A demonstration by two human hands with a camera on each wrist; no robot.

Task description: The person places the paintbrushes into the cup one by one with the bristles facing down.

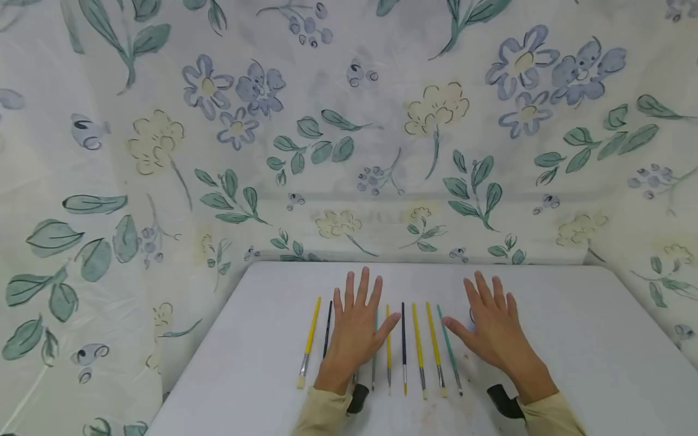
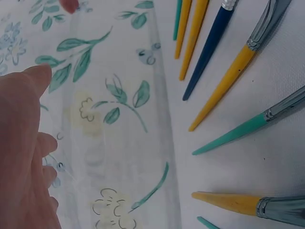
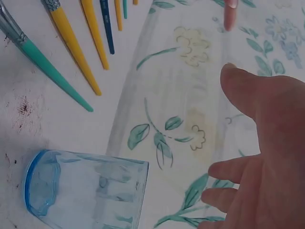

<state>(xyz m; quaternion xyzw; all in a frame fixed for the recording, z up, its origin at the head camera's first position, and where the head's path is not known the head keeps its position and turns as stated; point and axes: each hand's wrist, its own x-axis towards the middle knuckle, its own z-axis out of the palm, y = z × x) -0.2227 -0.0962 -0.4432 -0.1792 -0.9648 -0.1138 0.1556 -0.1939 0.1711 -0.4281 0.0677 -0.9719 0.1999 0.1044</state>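
Note:
My left hand (image 1: 357,333) is held palm down with its fingers spread, overlapping part of a row of paintbrushes in the head view. To its left lies a yellow paintbrush (image 1: 312,333) with a wide pale tip; a dark paintbrush (image 1: 328,327) is partly hidden by the hand. My right hand (image 1: 493,330), also spread, has its thumb near the green paintbrush (image 1: 449,348) at the row's right end. Between the hands lie a dark blue paintbrush (image 1: 404,345) and several yellow ones. A clear bluish cup (image 3: 90,188) shows in the right wrist view, mostly hidden by the right hand from above.
The brushes lie side by side on a white table (image 1: 245,357), handles pointing away and bristles toward me. Behind the far edge hangs a floral sheet (image 1: 349,188), which also covers the sides. Reddish smudges (image 3: 25,107) mark the tabletop near the cup.

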